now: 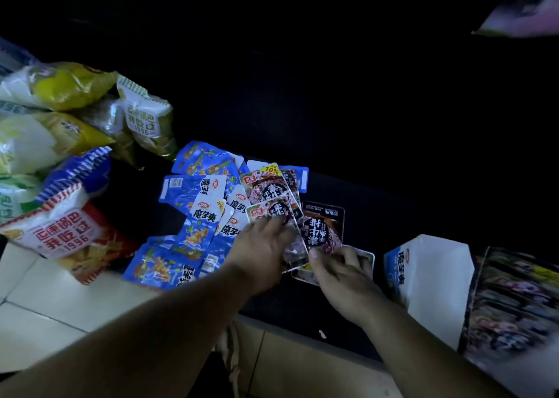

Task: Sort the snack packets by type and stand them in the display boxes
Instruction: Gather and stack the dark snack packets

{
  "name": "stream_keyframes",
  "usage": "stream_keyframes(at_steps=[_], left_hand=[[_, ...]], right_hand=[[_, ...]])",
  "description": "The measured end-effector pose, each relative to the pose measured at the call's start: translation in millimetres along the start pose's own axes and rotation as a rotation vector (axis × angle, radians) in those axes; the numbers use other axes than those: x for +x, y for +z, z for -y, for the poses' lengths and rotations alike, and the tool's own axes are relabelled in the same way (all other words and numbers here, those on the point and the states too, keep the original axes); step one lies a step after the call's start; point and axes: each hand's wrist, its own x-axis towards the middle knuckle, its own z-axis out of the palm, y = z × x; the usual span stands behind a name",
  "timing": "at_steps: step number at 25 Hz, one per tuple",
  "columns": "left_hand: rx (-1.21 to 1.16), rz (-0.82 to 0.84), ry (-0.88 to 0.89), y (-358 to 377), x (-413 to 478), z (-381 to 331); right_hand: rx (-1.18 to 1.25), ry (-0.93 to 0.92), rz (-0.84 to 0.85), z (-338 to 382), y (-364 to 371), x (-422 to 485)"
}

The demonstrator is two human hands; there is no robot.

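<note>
These look light, floppy and slick, so pinch at a sealed edge, as your right hand (341, 273) pinches one dark packet (325, 228) while your left hand (260, 246) rests loose-fingered on some four brown packets (263, 187), right of roughly twelve blue packets (193, 234), left of two display boxes (435, 279).

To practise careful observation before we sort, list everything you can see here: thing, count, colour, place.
blue packets: many, blue and white, piled centre-left
brown packets: several, brown with red labels, centre, overlapping the blue pile
black packet: one, black, centre
large bags: several, yellow, green, red, blue, left
display box: one, white and blue, right
printed box: one, dark, blurred, far right
left hand: touches brown packets
right hand: pinches black packet
</note>
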Motion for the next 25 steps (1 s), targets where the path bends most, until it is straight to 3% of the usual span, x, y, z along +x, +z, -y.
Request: stream_keyframes(at_steps=[1,6,15,18,22,25], left_hand=[[0.024,0.013,-0.036,-6,14,7],[0.023,0.379,-0.147,-20,69,29],[-0.021,0.29,0.04,9,8,-12],[-0.094,0.154,0.106,11,-1,-13],[-0.183,0.022,-0.221,23,-8,-7],[-0.243,0.083,-0.365,35,-14,-15]], right_hand=[[0.007,-0.012,0.003,-1,0,0],[-0.1,-0.059,-0.023,-8,1,2],[-0.177,-0.028,-0.01,-8,-7,2],[-0.144,-0.019,-0.056,-8,-6,0],[-0.171,0.066,-0.131,-6,-4,2],[-0.339,0.061,-0.168,3,-6,20]])
